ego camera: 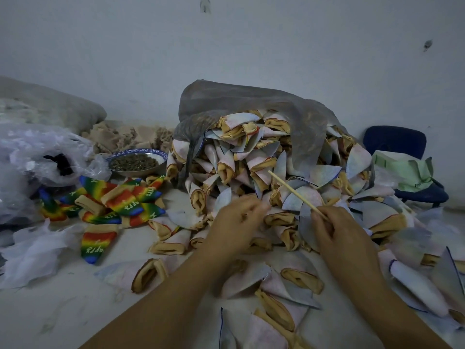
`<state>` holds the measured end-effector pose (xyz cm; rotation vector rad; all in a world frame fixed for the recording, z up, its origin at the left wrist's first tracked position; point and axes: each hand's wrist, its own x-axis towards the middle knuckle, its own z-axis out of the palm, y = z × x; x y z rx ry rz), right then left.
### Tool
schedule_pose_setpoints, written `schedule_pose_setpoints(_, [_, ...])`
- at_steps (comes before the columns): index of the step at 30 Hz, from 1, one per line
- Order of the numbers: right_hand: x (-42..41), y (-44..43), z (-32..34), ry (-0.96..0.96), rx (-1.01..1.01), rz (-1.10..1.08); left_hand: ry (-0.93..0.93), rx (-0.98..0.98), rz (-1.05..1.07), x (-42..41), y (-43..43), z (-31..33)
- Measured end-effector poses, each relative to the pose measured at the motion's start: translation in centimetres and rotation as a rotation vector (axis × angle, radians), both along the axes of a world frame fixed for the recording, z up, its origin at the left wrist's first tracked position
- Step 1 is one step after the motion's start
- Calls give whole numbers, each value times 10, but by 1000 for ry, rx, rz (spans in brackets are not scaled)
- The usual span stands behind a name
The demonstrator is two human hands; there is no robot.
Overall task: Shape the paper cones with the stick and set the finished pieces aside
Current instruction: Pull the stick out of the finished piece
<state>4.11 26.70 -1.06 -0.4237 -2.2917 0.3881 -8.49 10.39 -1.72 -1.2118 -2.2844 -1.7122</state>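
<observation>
Wooden stick [292,191] sat pinched in the right hand [344,235], while the blurred left hand [236,226] lay among pale cones [241,157], its grip unclear.

Single head-worn wide-angle view, looking forward and down, close in

Rainbow-striped cones [118,200] at left are carrying white lettering; the lowest rainbow cone [97,241] is showing letters reading like "appy", upside down to the camera; the same letters are repeating on its neighbours, partly cut off; the pale green bag [407,172] at right is showing small dark print, too small to read
</observation>
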Motion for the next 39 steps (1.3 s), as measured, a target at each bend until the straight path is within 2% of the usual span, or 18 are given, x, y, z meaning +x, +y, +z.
schedule_pose_setpoints(2, [0, 1, -1, -30, -21, 2, 315, -225, 5, -1, 1, -8])
schedule_pose_setpoints(3, [1, 0, -1, -22, 2, -11, 389, -308, 19, -3, -1, -9])
schedule_pose_setpoints(7, [2, -6, 1, -48, -10, -45, 404, -564, 13, -13, -7, -9])
schedule_pose_setpoints(11, [3, -6, 2, -50, -18, -34, 411, -606, -109, -13, -10, -5])
schedule_pose_setpoints(14, [2, -8, 3, -19, -36, -7, 330, -436, -85, -10, -9, -3])
schedule_pose_setpoints(16, [2, -11, 6, 31, -62, 57, 197, -181, 14, -4, -6, 2])
schedule_pose_setpoints(18, [2, -18, 12, 64, -194, 186, 84, 34, 89, 5, -2, 5])
schedule_pose_setpoints(21, [-1, -29, 16, 34, -481, 320, 52, 109, 62, 20, 5, 5])
schedule_pose_setpoints(25, [-6, -31, 7, -43, -531, 373, 35, 174, 1, 33, 10, 4])
schedule_pose_setpoints(28, [-6, -25, 3, 0, -611, 355, -173, 218, -50, 35, 11, 5])
schedule_pose_setpoints(31, [-6, -21, 1, 27, -686, 348, -579, 322, -172, 37, 10, 8])
schedule_pose_setpoints(33, [-6, -21, 1, 43, -744, 361, -785, 399, -251, 36, 9, 10])
schedule_pose_setpoints(39, [-7, -25, 5, 80, -821, 364, -1128, 499, -396, 34, 11, 20])
